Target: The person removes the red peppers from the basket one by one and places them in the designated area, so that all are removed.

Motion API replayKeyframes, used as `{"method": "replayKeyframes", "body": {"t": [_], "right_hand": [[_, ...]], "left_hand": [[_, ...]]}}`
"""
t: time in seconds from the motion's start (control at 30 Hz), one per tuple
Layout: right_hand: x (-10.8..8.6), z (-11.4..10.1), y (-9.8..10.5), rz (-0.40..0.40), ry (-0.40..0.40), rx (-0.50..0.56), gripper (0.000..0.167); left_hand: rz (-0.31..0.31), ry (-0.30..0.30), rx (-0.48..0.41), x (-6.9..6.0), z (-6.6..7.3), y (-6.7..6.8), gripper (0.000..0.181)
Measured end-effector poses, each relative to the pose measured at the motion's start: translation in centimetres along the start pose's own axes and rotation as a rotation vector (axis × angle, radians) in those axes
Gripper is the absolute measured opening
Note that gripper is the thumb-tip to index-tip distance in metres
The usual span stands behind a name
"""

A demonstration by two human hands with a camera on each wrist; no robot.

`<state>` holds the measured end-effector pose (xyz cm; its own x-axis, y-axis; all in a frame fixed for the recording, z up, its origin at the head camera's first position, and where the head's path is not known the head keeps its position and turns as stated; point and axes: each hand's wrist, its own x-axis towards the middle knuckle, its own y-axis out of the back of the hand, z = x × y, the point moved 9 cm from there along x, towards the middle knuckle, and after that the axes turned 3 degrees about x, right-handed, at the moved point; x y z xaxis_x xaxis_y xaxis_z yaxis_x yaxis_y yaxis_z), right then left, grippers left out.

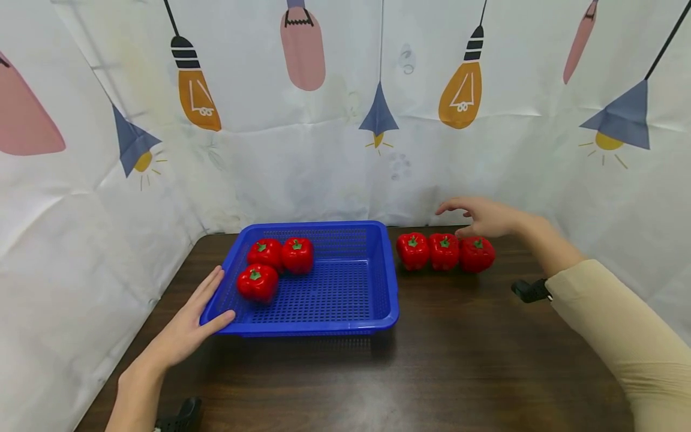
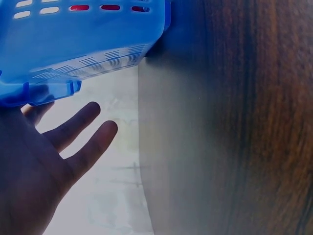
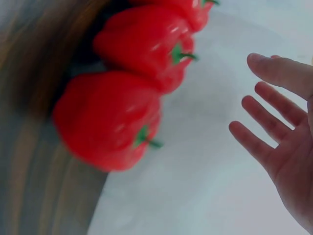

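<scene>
The left hand (image 1: pixel 180 333), fingers spread, rests unclenched on the left rim of a blue basket (image 1: pixel 318 328), its long axis running left to right; inside, at left, sit three red peppers (image 1: pixel 258 283), stems upward; rightward, three more peppers (image 1: pixel 444 253) line the table (image 1: pixel 459 360), stems upward; the right hand (image 1: pixel 488 218), grasping nothing, hovers above the rightmost.

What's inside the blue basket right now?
Three red peppers sit inside the blue basket, bunched toward its left end. The rest of its visible mesh floor is bare. Whatever lies directly beneath the peppers is covered and cannot be seen.
</scene>
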<state>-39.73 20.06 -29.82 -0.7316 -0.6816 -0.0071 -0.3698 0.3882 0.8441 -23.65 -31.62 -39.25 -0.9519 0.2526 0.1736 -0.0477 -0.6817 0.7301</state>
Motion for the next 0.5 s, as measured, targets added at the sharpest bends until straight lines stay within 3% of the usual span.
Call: {"method": "replayKeyframes", "body": {"t": [0.33,0.5], "right_hand": [[4.1,-7.0,-0.4,-0.079,0.126,-0.031,0.046],[6.2,-9.3,-0.8,-0.113,0.154,-0.107,0.045]], "left_hand": [[-0.004,-0.002,-0.010,0.0,-0.1,-0.2,0.087],[-0.002,-0.006,-0.007,0.0,-0.1,-0.1,0.087]]}}
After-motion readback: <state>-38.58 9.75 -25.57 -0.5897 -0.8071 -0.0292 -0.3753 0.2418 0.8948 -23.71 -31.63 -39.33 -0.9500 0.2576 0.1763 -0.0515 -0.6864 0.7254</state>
